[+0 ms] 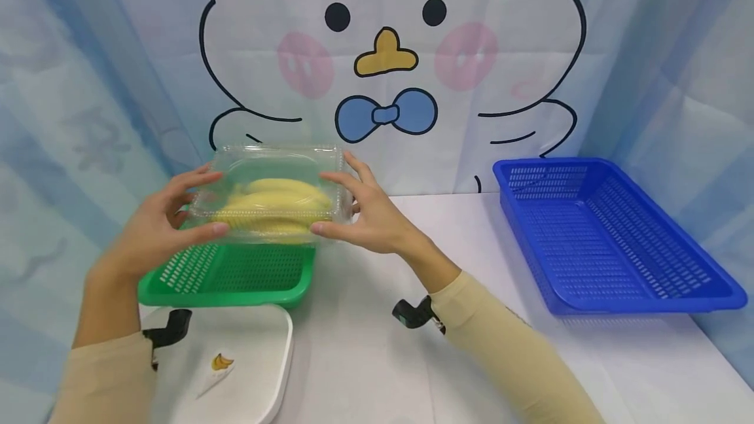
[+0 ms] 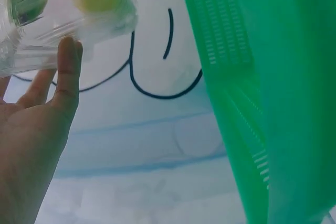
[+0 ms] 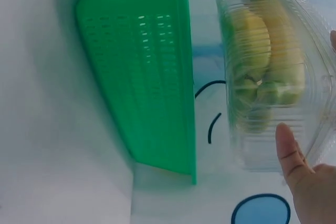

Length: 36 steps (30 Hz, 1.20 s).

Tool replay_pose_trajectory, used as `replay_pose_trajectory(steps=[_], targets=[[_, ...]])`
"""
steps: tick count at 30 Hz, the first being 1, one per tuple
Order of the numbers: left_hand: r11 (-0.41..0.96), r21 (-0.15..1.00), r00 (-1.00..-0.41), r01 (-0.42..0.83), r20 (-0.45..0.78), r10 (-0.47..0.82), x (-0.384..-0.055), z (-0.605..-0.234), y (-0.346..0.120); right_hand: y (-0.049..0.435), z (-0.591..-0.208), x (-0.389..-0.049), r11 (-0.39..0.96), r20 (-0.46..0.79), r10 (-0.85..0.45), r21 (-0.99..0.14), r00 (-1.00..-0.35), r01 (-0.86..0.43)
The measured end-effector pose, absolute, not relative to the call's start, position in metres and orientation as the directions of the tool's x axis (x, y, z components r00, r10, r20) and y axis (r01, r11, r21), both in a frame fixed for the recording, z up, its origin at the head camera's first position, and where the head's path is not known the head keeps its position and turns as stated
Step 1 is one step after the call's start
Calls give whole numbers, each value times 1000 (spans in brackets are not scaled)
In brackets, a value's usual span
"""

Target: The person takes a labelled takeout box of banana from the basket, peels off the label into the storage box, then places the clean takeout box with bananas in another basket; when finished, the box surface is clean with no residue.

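Observation:
A clear plastic clamshell box [image 1: 283, 162] with yellow bananas [image 1: 277, 201] inside is held up in the air over the back of the green basket [image 1: 235, 273]. My left hand [image 1: 159, 214] grips its left end, thumb on the near side. At the right end, my right hand [image 1: 374, 211] holds the box between thumb and fingers. In the right wrist view the lid [image 3: 310, 19] looks slightly raised from the base, and the bananas' greenish ends [image 3: 262, 93] show through the plastic. The left wrist view catches only one end of the box [image 2: 68, 24] above the left fingers.
In front of the green basket stands a white tray [image 1: 247, 358] holding a small paper piece with a banana picture [image 1: 218, 371]. A blue basket [image 1: 618, 247] sits on the right of the white table [image 1: 365, 358]. Behind hangs a printed curtain [image 1: 383, 162].

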<state>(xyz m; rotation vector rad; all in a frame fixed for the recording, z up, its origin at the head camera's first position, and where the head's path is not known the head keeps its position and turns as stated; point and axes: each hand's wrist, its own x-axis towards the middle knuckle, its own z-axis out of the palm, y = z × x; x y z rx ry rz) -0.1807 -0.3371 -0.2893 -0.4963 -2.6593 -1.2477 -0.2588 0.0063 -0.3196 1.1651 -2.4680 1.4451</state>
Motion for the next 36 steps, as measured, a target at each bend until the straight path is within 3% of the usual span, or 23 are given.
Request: replay_pose_trajectory(steps=[6, 21, 36], targets=[[605, 715, -936, 351, 283, 208, -181, -288, -357, -15, -319, -266, 257, 384, -595, -742, -706, -620], [679, 718, -986, 157, 149, 70, -174, -309, -399, -60, -330, -273, 267, 292, -658, -772, -695, -577], [683, 726, -995, 74, 7, 101, -179, -324, -413, -75, -342, -279, 379, 172, -690, -742, -703, -553]])
